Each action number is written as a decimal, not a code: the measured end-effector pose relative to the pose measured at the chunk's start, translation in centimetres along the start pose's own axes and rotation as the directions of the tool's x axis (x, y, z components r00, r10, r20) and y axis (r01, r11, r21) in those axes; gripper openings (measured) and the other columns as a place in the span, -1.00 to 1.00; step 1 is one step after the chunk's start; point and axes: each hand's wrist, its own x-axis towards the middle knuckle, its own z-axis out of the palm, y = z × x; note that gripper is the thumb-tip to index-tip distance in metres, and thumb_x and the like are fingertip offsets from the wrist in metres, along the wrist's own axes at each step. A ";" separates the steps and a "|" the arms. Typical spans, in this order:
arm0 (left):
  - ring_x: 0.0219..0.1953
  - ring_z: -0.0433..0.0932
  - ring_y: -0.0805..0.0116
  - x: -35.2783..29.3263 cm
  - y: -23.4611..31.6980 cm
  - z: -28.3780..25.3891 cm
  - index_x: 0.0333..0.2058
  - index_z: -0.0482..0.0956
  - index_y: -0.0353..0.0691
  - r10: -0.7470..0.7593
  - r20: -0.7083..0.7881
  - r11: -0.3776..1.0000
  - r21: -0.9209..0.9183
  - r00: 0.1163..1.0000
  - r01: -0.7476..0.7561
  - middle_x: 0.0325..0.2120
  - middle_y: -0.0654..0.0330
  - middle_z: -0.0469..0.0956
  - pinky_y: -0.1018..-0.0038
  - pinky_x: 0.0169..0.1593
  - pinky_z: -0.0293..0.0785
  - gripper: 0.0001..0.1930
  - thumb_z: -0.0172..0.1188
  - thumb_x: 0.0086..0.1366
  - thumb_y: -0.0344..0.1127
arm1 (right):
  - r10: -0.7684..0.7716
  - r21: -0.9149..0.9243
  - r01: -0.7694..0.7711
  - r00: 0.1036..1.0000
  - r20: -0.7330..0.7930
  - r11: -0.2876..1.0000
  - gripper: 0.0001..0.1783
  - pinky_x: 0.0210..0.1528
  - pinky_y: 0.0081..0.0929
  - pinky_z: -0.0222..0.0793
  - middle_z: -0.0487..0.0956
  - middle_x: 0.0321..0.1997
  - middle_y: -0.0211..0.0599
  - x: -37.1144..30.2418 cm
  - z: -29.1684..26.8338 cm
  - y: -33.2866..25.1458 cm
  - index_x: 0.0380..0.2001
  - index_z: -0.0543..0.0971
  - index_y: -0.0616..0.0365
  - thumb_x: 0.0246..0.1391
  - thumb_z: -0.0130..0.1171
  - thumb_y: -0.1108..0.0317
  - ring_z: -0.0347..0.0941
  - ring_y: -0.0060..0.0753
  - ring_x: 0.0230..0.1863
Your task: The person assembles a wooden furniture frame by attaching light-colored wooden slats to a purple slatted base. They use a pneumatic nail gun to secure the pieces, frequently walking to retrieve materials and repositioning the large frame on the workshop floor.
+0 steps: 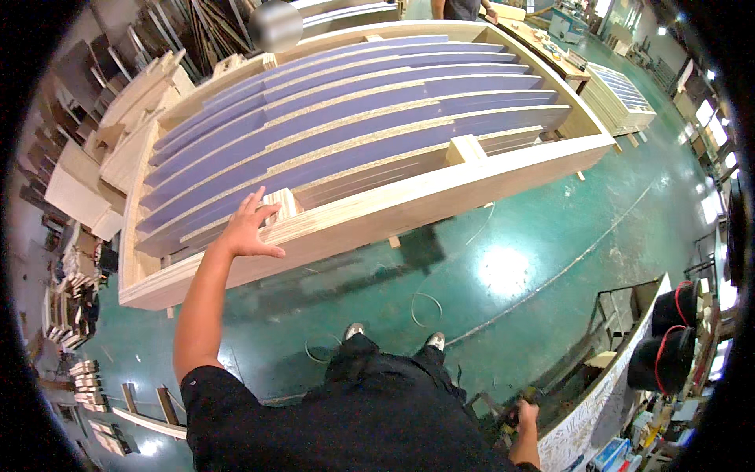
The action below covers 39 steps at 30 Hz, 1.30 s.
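The wooden frame [440,197] carries rows of blue-faced boards [511,120]. At its near edge, toward the near left corner, the left hand [245,230] is spread, thumb well apart from the fingers, just beside a block [283,205]; contact is unclear. This looks like a reach to that edge; gripping there would call for bringing thumb and fingers together. The right hand [528,412] is beside the bin [586,417]; I cannot tell its grip. The bin's pale side bears handwriting; no brand is discernible.
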 end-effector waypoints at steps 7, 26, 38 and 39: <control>0.38 0.18 -0.24 0.2 -1.5 -0.2 0.34 0.32 0.17 0.176 -0.024 0.982 -0.058 0.984 -0.177 0.40 -0.13 0.06 -0.03 0.39 0.19 0.14 0.59 -0.35 0.11 | -0.118 -0.323 0.203 0.957 0.264 0.924 -0.67 -0.26 -0.20 0.43 0.61 -0.39 -0.24 -11.1 17.8 -20.7 -0.21 0.60 0.33 -0.06 0.31 0.38 0.51 -0.29 -0.37; 0.16 0.45 -0.27 0.5 -2.7 0.3 0.25 0.38 0.11 0.178 -0.069 0.959 -0.211 0.982 -0.189 0.32 -0.08 0.12 0.00 0.19 0.45 0.05 0.59 -0.36 0.00 | -0.367 -0.151 0.767 0.458 0.810 0.623 -0.21 0.18 -0.38 0.40 0.58 0.08 -0.20 -30.2 26.2 -65.3 0.29 0.37 0.24 -0.04 0.42 0.39 0.49 -0.38 0.10; 0.09 0.46 -0.35 0.3 -3.6 1.3 0.31 0.20 -0.07 0.174 -0.175 0.920 -0.323 0.969 -0.223 0.30 -0.17 0.18 -0.05 0.15 0.47 0.23 0.61 -0.46 -0.06 | -0.088 -0.053 0.975 0.035 0.996 -0.216 -0.14 0.18 -0.31 0.40 0.56 0.09 -0.07 -37.9 38.0 -80.8 0.25 0.40 0.12 -0.18 0.52 0.37 0.52 -0.20 0.11; 0.06 0.48 -0.35 0.2 -3.6 1.4 0.31 0.21 -0.06 0.184 -0.180 0.916 -0.326 0.966 -0.235 0.29 -0.18 0.19 -0.06 0.12 0.48 0.23 0.60 -0.47 -0.05 | -0.044 -0.076 0.976 0.069 0.997 -0.205 -0.14 0.18 -0.31 0.41 0.56 0.08 -0.06 -38.5 39.7 -81.0 0.25 0.39 0.12 -0.18 0.53 0.36 0.52 -0.19 0.11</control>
